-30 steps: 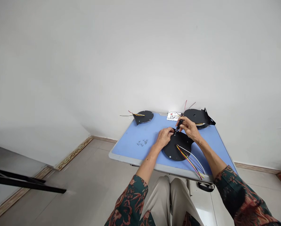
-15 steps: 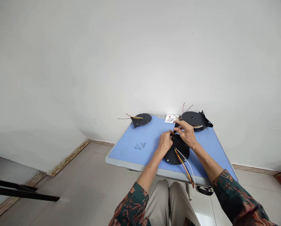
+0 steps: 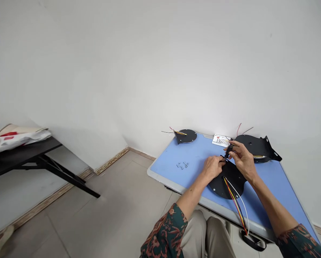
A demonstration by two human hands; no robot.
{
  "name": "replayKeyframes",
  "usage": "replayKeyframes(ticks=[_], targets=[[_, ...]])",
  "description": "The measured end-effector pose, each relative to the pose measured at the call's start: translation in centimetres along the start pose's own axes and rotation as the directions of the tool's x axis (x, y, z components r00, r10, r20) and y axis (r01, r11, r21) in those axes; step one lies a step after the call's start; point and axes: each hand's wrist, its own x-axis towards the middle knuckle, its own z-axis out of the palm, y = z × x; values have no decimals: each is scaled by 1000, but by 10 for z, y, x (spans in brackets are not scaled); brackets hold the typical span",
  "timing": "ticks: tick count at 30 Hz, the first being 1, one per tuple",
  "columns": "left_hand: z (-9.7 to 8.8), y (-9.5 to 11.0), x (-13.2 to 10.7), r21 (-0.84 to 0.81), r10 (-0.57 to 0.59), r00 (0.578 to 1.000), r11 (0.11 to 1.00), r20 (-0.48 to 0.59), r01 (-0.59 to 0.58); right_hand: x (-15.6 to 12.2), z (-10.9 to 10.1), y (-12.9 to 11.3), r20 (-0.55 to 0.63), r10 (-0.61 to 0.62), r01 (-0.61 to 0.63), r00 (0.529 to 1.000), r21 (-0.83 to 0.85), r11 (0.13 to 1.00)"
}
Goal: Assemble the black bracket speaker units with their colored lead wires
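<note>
Black sheet-metal disc (image 3: 226, 184) lies on the blue table (image 3: 171, 172), looking stiff and light, best held by its bare rim away from the soft coloured wires (image 3: 237, 206), while the right hand (image 3: 243, 160) pinches a small black part (image 3: 228, 151) and the left hand (image 3: 211, 168) curls at the disc's upper edge, its grip impossible to tell.

head-worn view, facing forward and down
</note>
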Motion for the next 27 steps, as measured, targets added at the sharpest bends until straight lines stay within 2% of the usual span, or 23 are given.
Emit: replayKeyframes(ticks=[7, 10, 15, 17, 23, 27], targets=[[2, 0, 1, 1, -5, 1000, 1000, -16, 5, 0, 5, -16, -78, -152, 125, 985, -278, 952], [2, -1, 2, -7, -4, 1000, 1000, -28, 3, 2, 4, -13, -89, -108, 85, 990, -234, 968], [1, -3, 2, -75, 30, 999, 997, -32, -32, 1, 1, -4, 34, 15, -16, 999, 11, 1000], [2, -3, 1, -84, 34, 999, 996, -41, -37, -1, 1, -5, 36, 33, -35, 999, 57, 998], [4, -3, 2, -64, 14, 997, 998, -72, -18, 1, 4, -12, -68, -43, 30, 997, -185, 982], [3, -4, 2, -109, 20, 998, 994, -56, -26, 1, 1, -6, -37, -7, 2, 999, -136, 991]])
